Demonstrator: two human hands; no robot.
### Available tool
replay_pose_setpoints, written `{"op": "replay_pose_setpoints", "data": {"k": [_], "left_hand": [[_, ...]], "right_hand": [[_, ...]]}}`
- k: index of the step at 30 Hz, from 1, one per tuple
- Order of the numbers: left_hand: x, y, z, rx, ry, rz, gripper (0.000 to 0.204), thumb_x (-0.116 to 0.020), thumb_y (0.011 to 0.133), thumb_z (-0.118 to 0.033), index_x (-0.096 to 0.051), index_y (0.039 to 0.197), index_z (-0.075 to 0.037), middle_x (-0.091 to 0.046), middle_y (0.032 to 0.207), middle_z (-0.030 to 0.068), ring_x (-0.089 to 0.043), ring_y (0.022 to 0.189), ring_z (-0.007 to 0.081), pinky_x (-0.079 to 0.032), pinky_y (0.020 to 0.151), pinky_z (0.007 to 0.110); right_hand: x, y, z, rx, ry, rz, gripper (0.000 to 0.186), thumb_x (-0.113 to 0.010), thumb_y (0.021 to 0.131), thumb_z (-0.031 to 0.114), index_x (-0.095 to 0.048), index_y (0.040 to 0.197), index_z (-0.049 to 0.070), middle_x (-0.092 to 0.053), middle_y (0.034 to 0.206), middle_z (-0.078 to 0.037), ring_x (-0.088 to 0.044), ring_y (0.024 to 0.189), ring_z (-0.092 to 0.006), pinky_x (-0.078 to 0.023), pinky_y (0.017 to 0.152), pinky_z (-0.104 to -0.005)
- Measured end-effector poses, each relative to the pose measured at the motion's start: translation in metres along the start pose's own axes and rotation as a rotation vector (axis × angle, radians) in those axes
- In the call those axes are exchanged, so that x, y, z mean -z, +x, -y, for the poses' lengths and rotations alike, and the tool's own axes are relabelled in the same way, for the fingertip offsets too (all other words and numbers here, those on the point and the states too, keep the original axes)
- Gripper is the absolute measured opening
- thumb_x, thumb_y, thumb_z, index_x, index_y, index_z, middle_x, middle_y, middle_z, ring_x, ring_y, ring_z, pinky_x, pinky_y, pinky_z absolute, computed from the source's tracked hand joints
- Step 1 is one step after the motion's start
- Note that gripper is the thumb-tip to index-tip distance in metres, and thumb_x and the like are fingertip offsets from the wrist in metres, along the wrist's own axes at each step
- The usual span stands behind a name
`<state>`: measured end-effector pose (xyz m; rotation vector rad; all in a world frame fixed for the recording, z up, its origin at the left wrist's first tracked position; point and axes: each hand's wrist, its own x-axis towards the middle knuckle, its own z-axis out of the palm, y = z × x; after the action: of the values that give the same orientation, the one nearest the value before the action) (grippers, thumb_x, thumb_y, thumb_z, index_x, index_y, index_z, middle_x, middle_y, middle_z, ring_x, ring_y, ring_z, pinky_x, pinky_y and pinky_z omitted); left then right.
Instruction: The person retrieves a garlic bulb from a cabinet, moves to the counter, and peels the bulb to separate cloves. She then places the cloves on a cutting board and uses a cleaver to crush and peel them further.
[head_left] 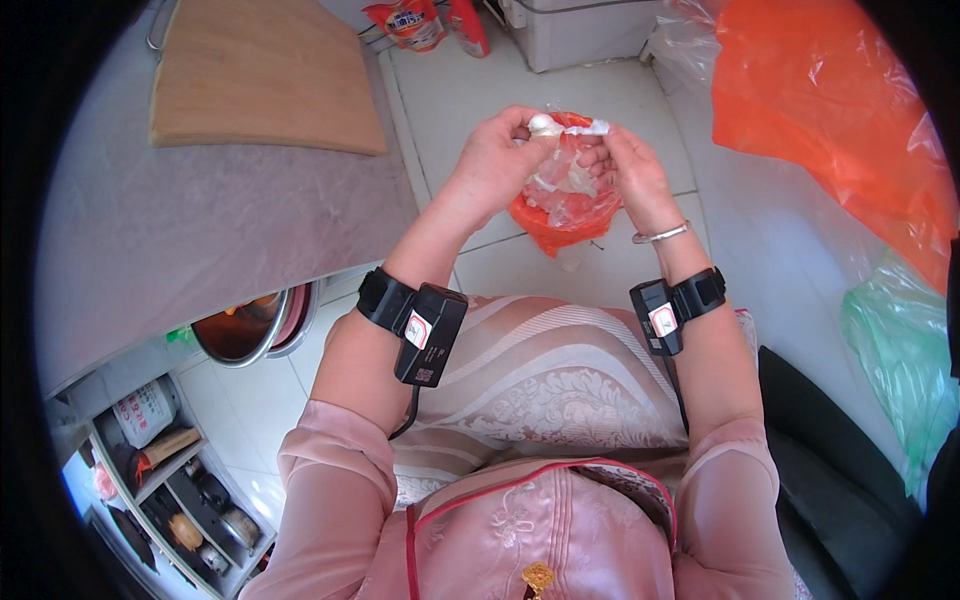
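Lettering marks the far pouch (408, 24) and near-left bag (147, 412); the left arm-box (447, 312) bears a sticker (418, 331) and code (424, 376), the right arm-box (648, 294) a sticker.

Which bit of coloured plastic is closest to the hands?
The small red plastic, right beneath the left hand and right hand. The large orange-red plastic and green plastic are away at the right.

The left hand (503, 148) partly hides a white item (543, 124) too small to identify, and orange plastic (825, 100) is cropped above.
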<state>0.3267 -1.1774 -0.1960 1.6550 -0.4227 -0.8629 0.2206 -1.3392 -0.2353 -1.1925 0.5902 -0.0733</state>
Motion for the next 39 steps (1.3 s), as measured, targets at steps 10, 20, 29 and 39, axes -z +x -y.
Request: {"op": "replay_pose_setpoints", "data": {"k": [10, 20, 29, 39], "left_hand": [[-0.015, -0.008, 0.004, -0.172, 0.502, -0.025, 0.022, -0.061, 0.086, -0.015, -0.061, 0.102, -0.001, -0.066, 0.088, 0.0147, -0.064, 0.078, 0.0244, -0.051, 0.069, 0.034], [-0.003, -0.007, -0.004, -0.075, 0.294, -0.039, 0.024, -0.063, 0.089, -0.015, -0.061, 0.108, 0.000, -0.065, 0.096, 0.0039, -0.058, 0.086, 0.0094, -0.047, 0.077, 0.025], [0.004, -0.013, -0.030, -0.127, 0.135, -0.149, 0.027, -0.062, 0.091, -0.020, -0.060, 0.110, -0.001, -0.063, 0.097, 0.0012, -0.055, 0.084, 0.0060, -0.045, 0.073, 0.023], [0.009, -0.026, -0.072, -0.199, 0.013, -0.148, 0.027, -0.063, 0.091, -0.021, -0.061, 0.110, -0.003, -0.063, 0.100, 0.0004, -0.056, 0.087, 0.0058, -0.045, 0.074, 0.022]], "right_hand": [[-0.032, -0.016, 0.016, 0.293, -0.424, 0.007, 0.019, -0.063, 0.092, 0.022, -0.061, 0.097, 0.003, -0.060, 0.077, 0.000, -0.051, 0.068, -0.0044, -0.042, 0.059, -0.0195], [-0.008, -0.005, 0.000, 0.121, -0.184, -0.109, 0.015, -0.060, 0.093, 0.017, -0.062, 0.098, 0.004, -0.060, 0.074, -0.001, -0.051, 0.058, -0.0052, -0.044, 0.053, -0.0198], [0.020, 0.007, -0.057, 0.150, -1.002, -0.098, 0.038, -0.058, 0.087, 0.017, -0.056, 0.121, -0.001, -0.064, 0.102, -0.024, -0.059, 0.100, -0.0373, -0.045, 0.093, -0.0407], [0.024, 0.002, -0.087, 0.289, -1.284, 0.041, 0.045, -0.059, 0.087, 0.021, -0.051, 0.128, 0.003, -0.056, 0.122, -0.022, -0.053, 0.111, -0.0354, -0.040, 0.099, -0.0411]]}}
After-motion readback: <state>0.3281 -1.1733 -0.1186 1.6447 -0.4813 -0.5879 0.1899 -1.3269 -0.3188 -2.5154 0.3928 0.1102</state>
